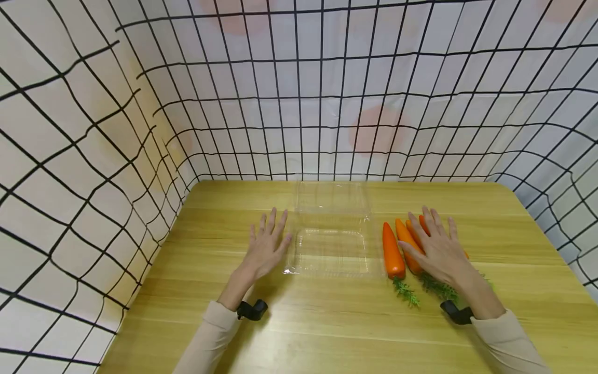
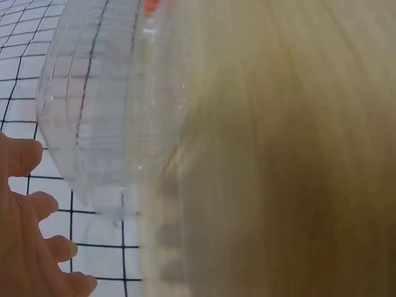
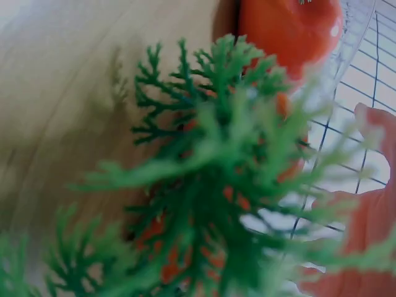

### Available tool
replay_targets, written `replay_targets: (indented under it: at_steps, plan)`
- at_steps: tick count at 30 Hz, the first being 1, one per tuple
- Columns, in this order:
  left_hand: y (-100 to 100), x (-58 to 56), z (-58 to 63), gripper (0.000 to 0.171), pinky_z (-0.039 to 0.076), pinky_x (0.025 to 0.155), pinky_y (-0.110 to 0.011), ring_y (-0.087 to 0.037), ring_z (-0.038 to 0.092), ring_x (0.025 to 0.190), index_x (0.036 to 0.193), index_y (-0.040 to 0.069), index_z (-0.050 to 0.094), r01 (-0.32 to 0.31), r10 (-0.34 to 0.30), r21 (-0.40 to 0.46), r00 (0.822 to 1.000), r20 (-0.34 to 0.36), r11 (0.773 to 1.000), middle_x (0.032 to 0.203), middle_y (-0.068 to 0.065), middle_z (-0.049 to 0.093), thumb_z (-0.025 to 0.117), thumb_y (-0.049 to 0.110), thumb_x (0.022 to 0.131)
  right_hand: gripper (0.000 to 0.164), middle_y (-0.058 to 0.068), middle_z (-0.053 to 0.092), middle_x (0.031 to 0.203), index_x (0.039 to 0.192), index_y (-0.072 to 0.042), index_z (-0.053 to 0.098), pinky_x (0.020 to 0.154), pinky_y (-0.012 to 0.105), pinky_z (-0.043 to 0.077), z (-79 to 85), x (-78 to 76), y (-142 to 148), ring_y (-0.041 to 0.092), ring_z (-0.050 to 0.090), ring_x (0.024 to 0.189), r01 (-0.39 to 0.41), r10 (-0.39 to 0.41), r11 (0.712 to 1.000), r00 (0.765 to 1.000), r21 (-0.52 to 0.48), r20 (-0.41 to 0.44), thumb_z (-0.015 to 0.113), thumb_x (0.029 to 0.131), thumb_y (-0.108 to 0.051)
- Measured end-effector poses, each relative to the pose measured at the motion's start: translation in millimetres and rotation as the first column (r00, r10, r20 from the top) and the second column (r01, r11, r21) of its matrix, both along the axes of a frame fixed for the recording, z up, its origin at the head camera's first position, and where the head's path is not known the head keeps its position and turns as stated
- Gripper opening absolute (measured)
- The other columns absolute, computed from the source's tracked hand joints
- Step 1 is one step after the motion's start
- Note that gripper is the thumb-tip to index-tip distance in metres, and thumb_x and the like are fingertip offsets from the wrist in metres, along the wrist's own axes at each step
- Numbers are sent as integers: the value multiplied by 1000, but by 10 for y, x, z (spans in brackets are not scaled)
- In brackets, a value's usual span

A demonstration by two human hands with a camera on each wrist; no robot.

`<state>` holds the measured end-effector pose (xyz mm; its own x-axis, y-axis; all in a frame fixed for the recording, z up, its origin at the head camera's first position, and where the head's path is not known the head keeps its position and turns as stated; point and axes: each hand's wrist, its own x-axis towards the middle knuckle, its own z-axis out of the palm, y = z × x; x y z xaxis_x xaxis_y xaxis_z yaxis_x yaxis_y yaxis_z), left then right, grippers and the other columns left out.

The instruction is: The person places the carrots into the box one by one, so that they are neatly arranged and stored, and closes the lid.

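A clear plastic clamshell box [image 1: 333, 249] stands with its lid [image 1: 333, 196] laid back, at the middle of the table. Just left of it, my left hand [image 1: 265, 249] hovers with fingers spread, holding nothing; the box wall [image 2: 111, 105] shows beyond the fingers in the left wrist view. To the right of the box lie several orange carrots [image 1: 393, 254] with green leafy tops [image 1: 405, 292]. Over them is my right hand [image 1: 439, 252], fingers straight and spread, hiding part of the carrots. Green leaves [image 3: 216, 161] fill much of the right wrist view.
The wooden table [image 1: 336, 332] is enclosed at the back and sides by a black wire grid [image 1: 322, 98] with pale cloth behind it. Each wrist carries a black camera mount [image 1: 252, 310].
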<state>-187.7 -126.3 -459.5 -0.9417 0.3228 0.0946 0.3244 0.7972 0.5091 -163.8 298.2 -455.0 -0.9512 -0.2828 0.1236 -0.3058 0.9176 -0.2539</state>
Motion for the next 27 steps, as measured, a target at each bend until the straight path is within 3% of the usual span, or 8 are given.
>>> replay_targets:
  at_steps: [7,13,20,27]
  plan:
    - [48,39,-50,64,-3,124,-74,-53,0,158,168,17,8,19,-36,145,993,117,989,173,-19,-4,34,36,113,82,29,-4,172,166,-5,15,124,71,-13,-14,25,47,50,-1,159,18,-18,1000,1000,-6,0,45,107,-53]
    - [74,60,-134,64,-3,124,-74,-53,-4,158,168,19,5,54,-96,240,981,169,969,173,-23,-3,32,38,113,81,30,-4,171,166,-4,18,124,70,-14,-29,46,87,51,1,158,32,-32,999,999,0,-3,44,107,-54]
    - [107,70,-192,66,4,121,-78,-49,-4,159,168,16,2,44,-113,326,974,194,944,174,-20,-5,35,32,114,79,31,-5,171,166,-4,18,122,74,-12,-18,86,153,49,-4,159,51,-51,998,999,-21,11,42,108,-52]
    - [151,53,-226,66,7,130,-62,-40,-1,162,167,6,-3,72,-153,403,973,173,912,174,-20,-4,31,28,115,76,32,-4,170,166,-5,17,122,74,-13,-53,118,273,49,-5,159,66,-65,997,997,-36,29,41,109,-50]
